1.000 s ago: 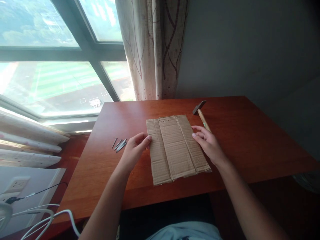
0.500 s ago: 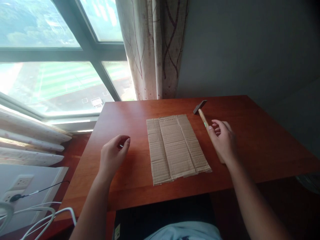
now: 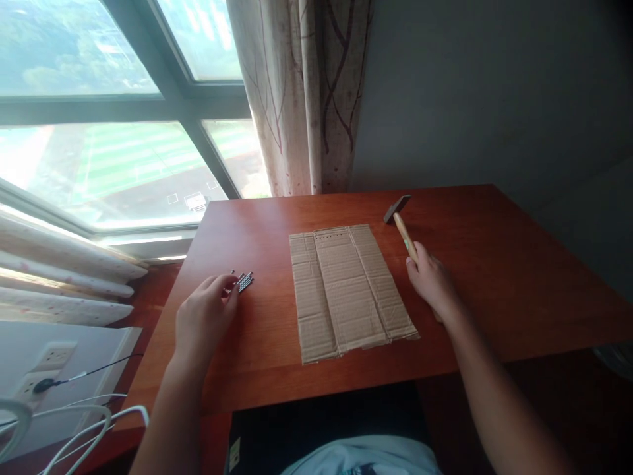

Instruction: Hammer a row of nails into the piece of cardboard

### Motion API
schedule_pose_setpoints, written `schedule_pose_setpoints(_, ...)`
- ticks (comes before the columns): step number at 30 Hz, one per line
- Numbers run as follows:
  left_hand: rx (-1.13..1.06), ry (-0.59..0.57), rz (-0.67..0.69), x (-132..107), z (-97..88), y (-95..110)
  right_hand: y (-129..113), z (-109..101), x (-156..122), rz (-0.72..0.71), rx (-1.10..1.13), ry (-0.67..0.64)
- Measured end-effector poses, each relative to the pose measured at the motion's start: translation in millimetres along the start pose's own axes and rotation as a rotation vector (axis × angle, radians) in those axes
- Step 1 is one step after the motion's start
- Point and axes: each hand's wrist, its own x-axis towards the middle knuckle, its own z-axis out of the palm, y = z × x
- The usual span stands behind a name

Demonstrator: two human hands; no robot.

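On the left part of the table, several metal nails [image 3: 246, 282] lie in a small pile. My left hand [image 3: 205, 313] is at the pile's left end, thumb and fingers curled together against it; what is between the fingertips is hidden. A hammer [image 3: 405, 236] with a wooden handle and a dark metal head lies on the right, head pointing away from me. My right hand [image 3: 431, 280] is closed around its handle below the middle. Between my hands lies a flat, creased piece of cardboard [image 3: 349, 290], with a row of small dark marks near its far edge.
The brown wooden table [image 3: 519, 277] runs toward a grey wall [image 3: 484, 92]. A patterned curtain [image 3: 311, 99] hangs behind it, beside a large window [image 3: 123, 158]. White cables [image 3: 93, 422] and a wall socket [image 3: 54, 356] are at the lower left.
My left hand has moved left and come down to the nails, which now show beside the fingertips. My right hand, loosely curled over the handle before, has closed around the hammer.
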Motion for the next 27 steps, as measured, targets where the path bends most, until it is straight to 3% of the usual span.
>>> schedule_pose_setpoints(7, 0.208, -0.046, 0.063, -6, -0.4, 9, -3, -1, 0, 0.018, -0.076, -0.029)
schedule_pose_setpoints(12, 0.239, 0.051, 0.044, -4, -0.7, 4, -4, -1, 0, 0.004, -0.091, -0.022)
schedule_pose_setpoints(18, 0.154, -0.012, 0.060, 2, 7.1, 0, -1, 1, -1, -0.030, -0.081, 0.007)
schedule_pose_setpoints(27, -0.028, 0.025, 0.123, 6, 22.1, -5, -1, 2, -1, -0.027, -0.060, 0.030)
